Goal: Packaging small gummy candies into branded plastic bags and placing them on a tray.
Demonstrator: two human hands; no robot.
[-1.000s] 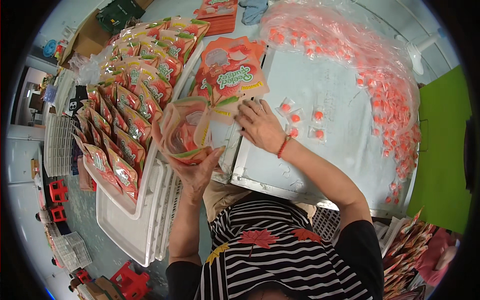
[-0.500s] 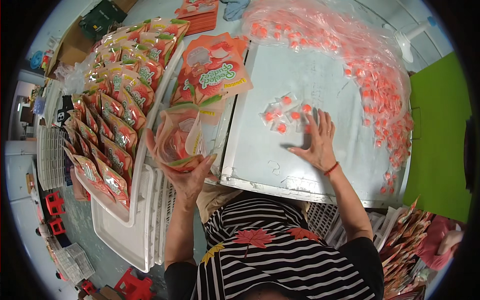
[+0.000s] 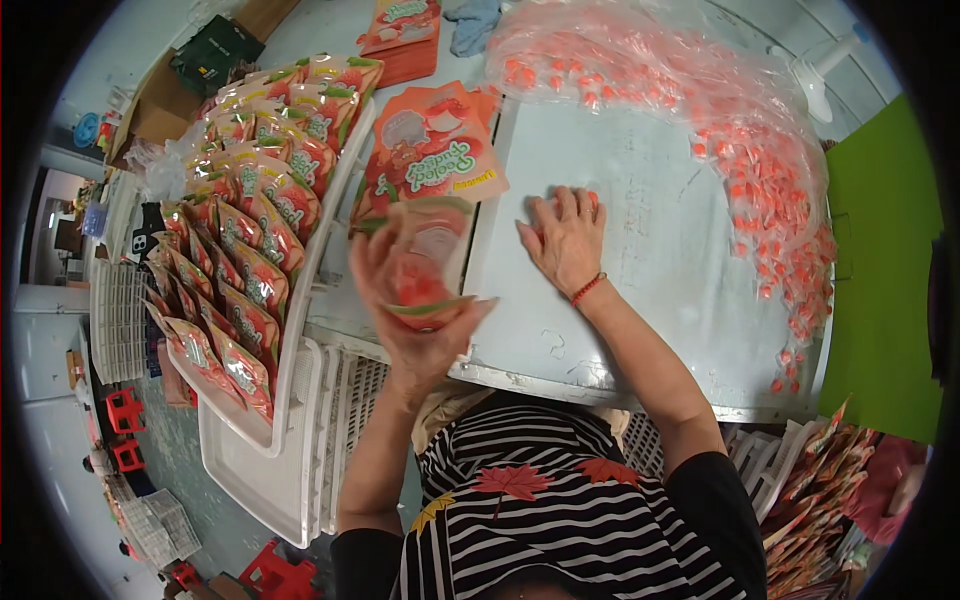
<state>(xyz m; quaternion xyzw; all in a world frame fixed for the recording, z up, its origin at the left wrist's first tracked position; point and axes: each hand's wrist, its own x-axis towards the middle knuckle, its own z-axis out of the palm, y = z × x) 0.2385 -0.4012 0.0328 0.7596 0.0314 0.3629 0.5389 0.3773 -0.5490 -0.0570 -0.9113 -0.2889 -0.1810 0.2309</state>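
Observation:
My left hand (image 3: 420, 350) grips an upright pouch (image 3: 440, 238) by its sides, over the table's left edge. The pouch's mouth is spread, and red pieces show inside; the hand is slightly blurred. On the metal tabletop (image 3: 640, 310), my right hand (image 3: 568, 250) rests palm down with its fingers bent over a small group of wrapped candies. Most of that group is hidden beneath it; one red candy (image 3: 593, 198) peeks out at the fingertips. Flat printed pouches (image 3: 435, 135) lie stacked just beyond my left hand.
A large heap of wrapped red candies (image 3: 770, 220), partly under clear plastic, curves along the table's back and right. Filled pouches (image 3: 245, 300) stand in rows in a white tray (image 3: 268, 437) at left. A green panel (image 3: 880, 270) borders the right side; a blue cloth (image 3: 473, 25) lies behind.
My right hand has moved left and closed over the loose candies. My left hand has carried the pouch right and toward the table, tilting it.

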